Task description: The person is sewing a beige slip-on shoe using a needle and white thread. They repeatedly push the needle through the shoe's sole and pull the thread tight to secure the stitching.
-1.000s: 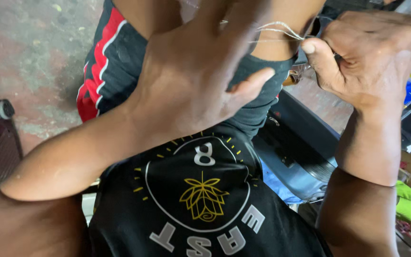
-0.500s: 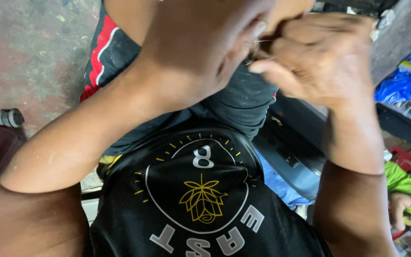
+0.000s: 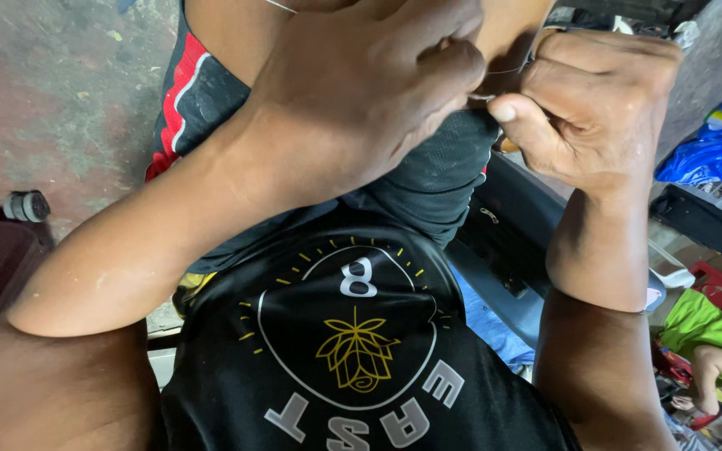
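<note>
Both hands now closer, fists nearly touching | left hand (image 3: 361, 100) and right hand (image 3: 595, 108) each pinch thin wire (image 3: 507, 71), stretched taut between them above black shorts (image 3: 436, 175).

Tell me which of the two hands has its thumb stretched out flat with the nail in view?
The right hand: its thumb points toward the left hand, nail up, by the thin pale thread. The left hand's fingers are curled, its thumb hidden.
</note>
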The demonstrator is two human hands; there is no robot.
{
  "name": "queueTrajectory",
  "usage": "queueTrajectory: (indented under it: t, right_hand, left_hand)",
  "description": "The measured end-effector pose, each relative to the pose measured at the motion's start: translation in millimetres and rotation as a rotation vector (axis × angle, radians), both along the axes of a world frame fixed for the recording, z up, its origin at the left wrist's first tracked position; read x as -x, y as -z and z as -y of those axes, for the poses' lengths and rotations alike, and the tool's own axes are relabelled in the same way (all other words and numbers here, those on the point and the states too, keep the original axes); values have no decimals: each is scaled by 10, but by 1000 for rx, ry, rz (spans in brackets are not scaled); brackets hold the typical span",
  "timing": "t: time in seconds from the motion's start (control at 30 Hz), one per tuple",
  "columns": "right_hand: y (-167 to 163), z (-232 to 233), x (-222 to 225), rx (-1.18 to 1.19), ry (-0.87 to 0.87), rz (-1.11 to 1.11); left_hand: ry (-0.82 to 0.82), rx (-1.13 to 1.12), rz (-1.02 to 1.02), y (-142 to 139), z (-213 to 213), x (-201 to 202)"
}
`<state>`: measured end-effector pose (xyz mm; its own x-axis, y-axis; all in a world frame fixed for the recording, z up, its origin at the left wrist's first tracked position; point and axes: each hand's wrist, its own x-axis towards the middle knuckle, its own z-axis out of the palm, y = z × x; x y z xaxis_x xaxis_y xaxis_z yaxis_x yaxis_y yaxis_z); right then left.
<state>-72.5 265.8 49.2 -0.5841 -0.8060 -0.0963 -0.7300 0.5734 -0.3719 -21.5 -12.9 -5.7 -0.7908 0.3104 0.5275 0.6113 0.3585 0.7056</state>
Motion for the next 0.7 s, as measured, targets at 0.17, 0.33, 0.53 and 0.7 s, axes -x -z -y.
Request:
queueTrajectory:
  t: [0.17, 0.33, 0.53, 0.7]
  right_hand:
    - [58, 216, -1, 14, -54, 23]
    - [86, 381, -155, 199, 48, 59]
    - [120, 320, -345, 252, 304, 373]
    - [-64, 126, -360, 441, 418, 515]
  left_hand:
    - [15, -93, 115, 94, 4, 2]
    - [23, -238, 275, 26, 40, -37]
    - [188, -555, 584, -95, 202, -90]
    - [134, -382, 413, -55, 65, -143]
